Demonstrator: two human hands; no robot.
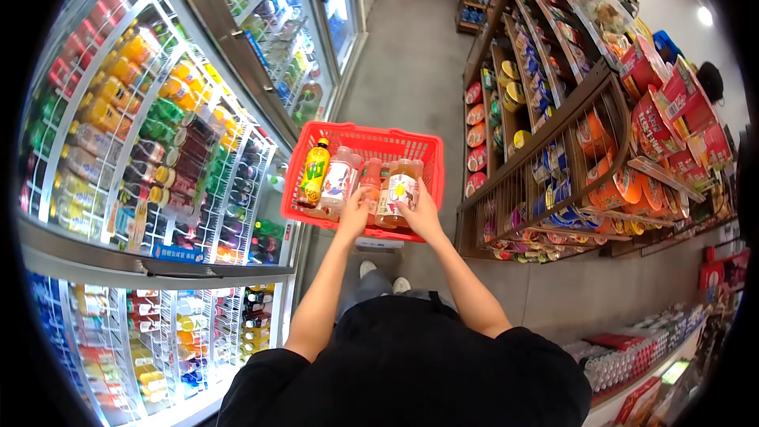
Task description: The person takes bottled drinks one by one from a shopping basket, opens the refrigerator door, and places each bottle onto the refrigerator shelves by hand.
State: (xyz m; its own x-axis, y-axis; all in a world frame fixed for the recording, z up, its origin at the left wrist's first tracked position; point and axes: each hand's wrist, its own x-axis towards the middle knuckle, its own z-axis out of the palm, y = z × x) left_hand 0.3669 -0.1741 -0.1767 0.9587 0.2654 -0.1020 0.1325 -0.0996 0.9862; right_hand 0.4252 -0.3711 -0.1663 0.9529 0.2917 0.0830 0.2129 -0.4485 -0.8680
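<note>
A red plastic shopping basket is in front of me, with several drink bottles inside. My right hand is closed round a bottle with a white label and a yellow picture. Just left of it, my left hand has its fingers on a pinkish bottle, whose lower part they cover. Further left lie a yellow-and-green bottle with a yellow cap and a clear bottle with a white, red and blue label.
Lit drink coolers full of bottles line my left side. To the right stands a shelf rack of cup noodles and packets, with red noodle packs on its end. A grey floor aisle runs ahead. Goods fill a low display at lower right.
</note>
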